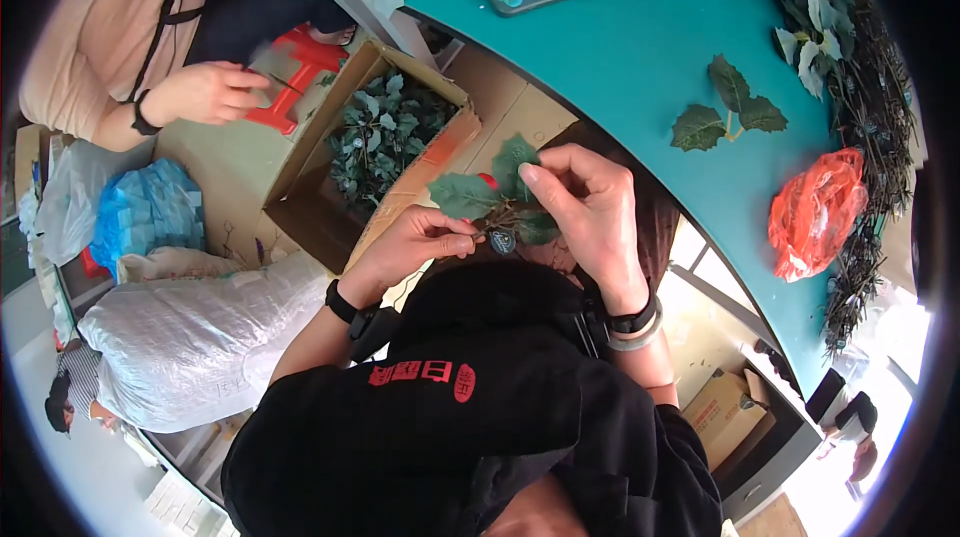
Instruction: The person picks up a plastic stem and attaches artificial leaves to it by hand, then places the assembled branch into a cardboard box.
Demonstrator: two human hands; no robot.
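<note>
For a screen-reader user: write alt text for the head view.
Both hands, left and right, hold a green leaf sprig above a teal table. A box of leaves stands on the left, where another person's hand works.

Both hands pinching a green leaf sprig (500,195) just off the teal table (620,57) edge: left hand (415,242) at the stem, right hand (590,202) on top. Loose leaf cluster (728,107) lying on that table, orange bag (815,212) nearby.

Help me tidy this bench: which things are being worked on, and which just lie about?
In hand: leaf sprig, held by left hand and right hand.
Lying about: loose leaf sprig, orange bag, box of leaves, stem pile, blue bag.
</note>
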